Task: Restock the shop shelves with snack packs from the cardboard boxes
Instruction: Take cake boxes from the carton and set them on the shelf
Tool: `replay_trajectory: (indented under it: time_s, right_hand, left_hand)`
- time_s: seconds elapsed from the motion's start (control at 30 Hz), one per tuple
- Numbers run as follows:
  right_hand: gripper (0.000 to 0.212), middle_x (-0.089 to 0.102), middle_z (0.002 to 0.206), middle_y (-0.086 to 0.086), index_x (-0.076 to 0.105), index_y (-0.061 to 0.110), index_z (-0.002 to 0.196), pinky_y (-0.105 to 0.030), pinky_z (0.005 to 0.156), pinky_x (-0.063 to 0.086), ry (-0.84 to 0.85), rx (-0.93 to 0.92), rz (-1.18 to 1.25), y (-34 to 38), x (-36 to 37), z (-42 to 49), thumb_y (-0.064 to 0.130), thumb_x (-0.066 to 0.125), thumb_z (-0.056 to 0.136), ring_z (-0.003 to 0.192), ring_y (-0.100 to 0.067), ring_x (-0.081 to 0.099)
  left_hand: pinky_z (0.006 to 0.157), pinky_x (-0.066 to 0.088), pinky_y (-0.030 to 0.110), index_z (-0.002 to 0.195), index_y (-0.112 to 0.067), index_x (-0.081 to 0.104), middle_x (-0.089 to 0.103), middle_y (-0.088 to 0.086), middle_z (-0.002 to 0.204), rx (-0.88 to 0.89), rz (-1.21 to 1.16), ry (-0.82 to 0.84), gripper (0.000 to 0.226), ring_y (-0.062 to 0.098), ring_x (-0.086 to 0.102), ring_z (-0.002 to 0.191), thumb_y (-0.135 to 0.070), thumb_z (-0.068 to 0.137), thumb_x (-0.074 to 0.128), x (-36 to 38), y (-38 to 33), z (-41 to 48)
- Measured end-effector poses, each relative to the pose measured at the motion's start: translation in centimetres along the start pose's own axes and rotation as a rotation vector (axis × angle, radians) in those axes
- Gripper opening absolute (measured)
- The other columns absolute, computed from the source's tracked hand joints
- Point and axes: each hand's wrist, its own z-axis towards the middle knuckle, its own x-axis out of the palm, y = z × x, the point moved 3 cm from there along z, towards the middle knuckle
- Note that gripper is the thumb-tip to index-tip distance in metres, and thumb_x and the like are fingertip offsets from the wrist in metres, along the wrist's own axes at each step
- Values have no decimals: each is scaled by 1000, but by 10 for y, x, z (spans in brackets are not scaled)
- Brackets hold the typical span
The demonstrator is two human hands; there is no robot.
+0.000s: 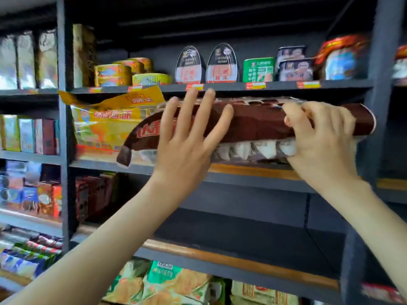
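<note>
A long brown snack pack (259, 122) with small white sachets showing through its clear lower part lies across the middle shelf (253, 171). My left hand (189, 137) presses flat against its front with fingers spread and straight. My right hand (319, 137) grips the pack's right end, fingers curled over the top and thumb beneath. To the left, a yellow snack pack (103, 126) stands on the same shelf, partly behind the brown one. No cardboard box is in view.
Tins and canned ham (221, 63) line the shelf above. The shelf below (242, 260) is bare with a wooden lip. Green and orange packs (167, 282) sit lower down. Dark metal uprights (63, 128) frame the bay; boxed goods (28, 135) fill the left bay.
</note>
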Motion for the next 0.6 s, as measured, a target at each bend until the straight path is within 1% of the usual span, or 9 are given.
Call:
replay_trajectory:
  time_s: [0.07,0.13,0.17,0.23,0.3,0.4,0.5,0.57,0.6]
  right_hand:
    - [67,48,108,-18,47,7,127,-45,93,26,73,36,-33,-27,0,-1,-5,69,65,101,-34,41]
    - [72,49,110,-19,46,5,129,-45,95,24,164,70,-55,-49,4,-8,-2,75,63,103,-33,40]
    - [74,50,112,-19,46,6,130,-44,96,24,203,86,-62,-56,8,-12,2,78,63,105,-33,41]
    - [79,51,117,-17,45,8,133,-43,98,24,290,121,-75,-70,18,-23,9,84,63,111,-33,43]
    - [84,50,124,-14,43,12,135,-42,102,22,362,180,-90,-86,28,-32,19,87,64,116,-34,43]
    - [77,52,127,-13,41,12,138,-40,104,22,397,278,-115,-113,34,-35,27,81,73,119,-32,42]
    - [77,43,142,-16,32,8,146,-45,112,21,419,339,-143,-120,45,-29,23,73,82,133,-33,33]
    - [88,25,154,-18,19,9,151,-47,115,14,377,324,-228,-111,53,-22,10,73,81,143,-33,19]
    - [94,16,157,-18,13,12,153,-49,116,11,366,301,-258,-103,56,-17,0,70,79,145,-34,12]
  left_hand:
    - [106,27,51,140,-16,42,51,18,138,-89,33,65,68,39,45,124,-22,77,66,20,11,-1]
    - [91,36,46,139,-12,42,58,17,123,-157,-34,143,83,36,53,106,-40,70,78,44,12,0]
    - [84,38,44,138,-11,43,59,16,116,-158,-77,175,89,35,55,98,-45,65,81,57,8,2]
    - [80,37,42,137,-9,47,61,15,108,-123,-148,176,91,33,57,90,-48,62,83,78,-8,5]
    - [85,36,42,135,-10,51,61,14,109,-82,-223,119,85,31,55,93,-47,65,82,94,-23,8]
    - [97,36,51,134,-11,52,57,16,124,-106,-376,43,76,29,45,113,-51,73,72,112,-38,16]
    - [104,36,55,142,-7,38,39,26,141,-305,-620,109,88,39,39,127,-55,74,68,129,-45,24]
    - [98,43,47,148,-7,21,37,26,141,-562,-938,264,104,35,48,118,-54,73,75,138,-47,21]
    - [91,47,42,150,-12,12,44,23,137,-691,-1080,368,110,31,56,107,-54,72,76,142,-48,18]
